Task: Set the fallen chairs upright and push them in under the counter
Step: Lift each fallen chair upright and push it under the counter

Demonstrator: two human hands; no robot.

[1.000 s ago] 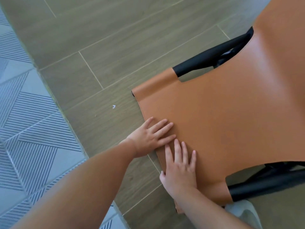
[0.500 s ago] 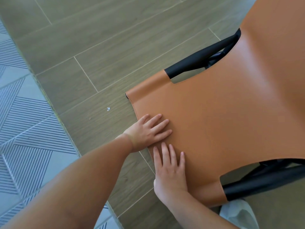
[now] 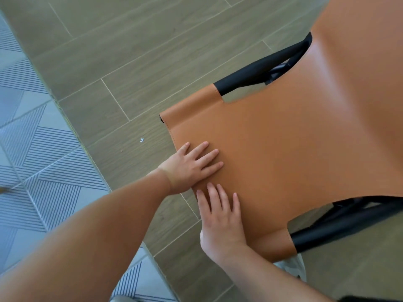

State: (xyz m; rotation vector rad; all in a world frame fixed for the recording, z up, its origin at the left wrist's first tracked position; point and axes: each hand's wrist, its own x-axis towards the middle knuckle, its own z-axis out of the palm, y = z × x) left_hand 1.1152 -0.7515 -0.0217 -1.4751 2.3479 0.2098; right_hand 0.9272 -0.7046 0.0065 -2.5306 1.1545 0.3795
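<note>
Flat on a tan leather chair [image 3: 294,149] at right of frame: left hand [image 3: 189,165] and right hand [image 3: 222,223], fingers spread and extended, palms down near the stitched near-left edge, gripping nothing. Black tubular frame [image 3: 257,75] showing at the far and near cut-outs. Open wood-look plank floor [image 3: 130,68] to the left and beyond. Grey striped geometric tile [image 3: 37,149] at far left, behind a narrow border strip.

Home interior, likely kitchen or dining area: wood-look floor tiles [image 3: 135,62] meet patterned grey tiles [image 3: 37,153]; tan leather chair [image 3: 294,149] on black frame [image 3: 257,73].
</note>
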